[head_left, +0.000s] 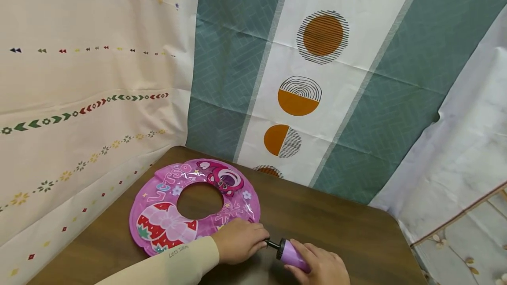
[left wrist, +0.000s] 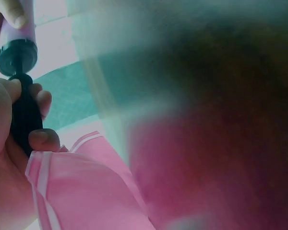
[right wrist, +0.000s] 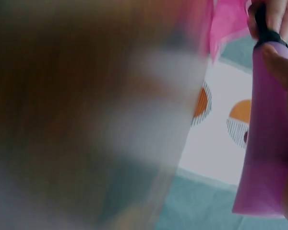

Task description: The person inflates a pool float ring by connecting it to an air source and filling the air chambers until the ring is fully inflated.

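A pink swim ring (head_left: 245,179) printed with a bear, strawberries and flowers lies at the left of the table, looking puffed, with some creases along its edge. My right hand (head_left: 322,266) grips the purple barrel (right wrist: 266,143) of a hand pump (head_left: 293,256), the thumb near its black collar. At the ring's near right edge, my left hand (head_left: 239,241) curls its fingers round the pump's black end piece (left wrist: 26,115). A thin black rod joins that piece to the collar. In the left wrist view, pink vinyl (left wrist: 81,187) lies right by the left fingertips; the ring's valve is hidden.
The brown wooden table (head_left: 336,219) has rounded corners. A green and white patterned cloth (head_left: 237,78) hangs behind it, a cream patterned cloth (head_left: 99,78) at the left and a pale cloth (head_left: 467,144) at the right. Large parts of both wrist views are blurred.
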The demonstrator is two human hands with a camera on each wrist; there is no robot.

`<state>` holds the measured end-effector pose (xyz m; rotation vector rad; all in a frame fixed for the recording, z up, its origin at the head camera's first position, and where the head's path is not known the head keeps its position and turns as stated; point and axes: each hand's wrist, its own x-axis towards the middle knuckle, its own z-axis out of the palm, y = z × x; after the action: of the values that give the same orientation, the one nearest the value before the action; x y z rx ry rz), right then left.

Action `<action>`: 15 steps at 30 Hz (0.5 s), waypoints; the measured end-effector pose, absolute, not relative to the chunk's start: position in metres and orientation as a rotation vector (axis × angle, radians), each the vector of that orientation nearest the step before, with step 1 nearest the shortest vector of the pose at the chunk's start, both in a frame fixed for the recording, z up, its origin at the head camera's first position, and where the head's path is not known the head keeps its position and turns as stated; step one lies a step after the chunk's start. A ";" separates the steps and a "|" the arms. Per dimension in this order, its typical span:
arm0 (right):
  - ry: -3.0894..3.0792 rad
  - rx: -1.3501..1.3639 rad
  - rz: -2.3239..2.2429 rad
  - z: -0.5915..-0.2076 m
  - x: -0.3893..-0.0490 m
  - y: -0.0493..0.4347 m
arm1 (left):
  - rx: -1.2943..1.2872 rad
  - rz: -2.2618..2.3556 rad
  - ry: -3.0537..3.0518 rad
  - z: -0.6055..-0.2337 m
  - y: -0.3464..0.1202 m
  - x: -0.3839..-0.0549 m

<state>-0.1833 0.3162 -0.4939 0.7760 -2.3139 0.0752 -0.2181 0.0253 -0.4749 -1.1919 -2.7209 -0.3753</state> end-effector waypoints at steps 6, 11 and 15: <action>-2.416 0.827 0.102 -0.479 -0.185 0.361 | -1.170 -0.394 -2.705 -0.478 0.014 -0.226; -2.206 0.902 0.057 -0.474 -0.198 0.392 | -1.103 -0.416 -2.702 -0.476 0.007 -0.236; -2.215 0.816 -0.007 -0.470 -0.193 0.376 | -1.119 -0.455 -2.706 -0.477 0.010 -0.239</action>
<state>-0.1933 0.3763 -0.4695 0.8155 -2.2152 -0.0070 -0.2395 0.0099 -0.4775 -1.1192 -2.7065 -0.4547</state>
